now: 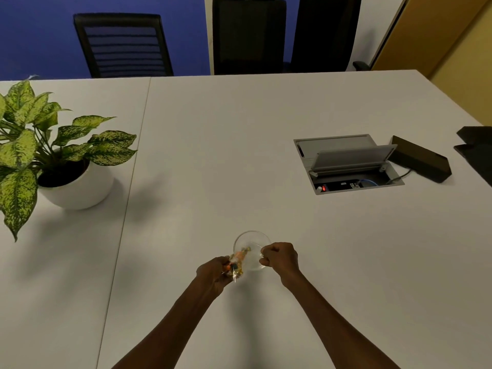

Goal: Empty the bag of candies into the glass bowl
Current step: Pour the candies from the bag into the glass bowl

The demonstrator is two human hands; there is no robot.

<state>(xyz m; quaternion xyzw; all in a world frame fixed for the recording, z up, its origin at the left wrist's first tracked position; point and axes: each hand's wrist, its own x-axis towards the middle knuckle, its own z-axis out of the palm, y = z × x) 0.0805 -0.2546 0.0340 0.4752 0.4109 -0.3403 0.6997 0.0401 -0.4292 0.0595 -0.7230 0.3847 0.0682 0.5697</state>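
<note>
A small clear glass bowl (251, 237) stands on the white table near its front middle. My left hand (213, 271) grips a clear plastic bag of candies (236, 263), orange and yellow pieces showing, tilted with its mouth over the bowl's left rim. A few candies (246, 249) lie inside the bowl. My right hand (279, 258) is closed on the bowl's right rim. Its fingers hide part of that rim.
A potted plant (66, 166) in a white pot stands at the left. An open cable hatch (346, 163) is set into the table at the right, with a black box (420, 158) beside it. Black chairs (122, 43) stand behind the far edge.
</note>
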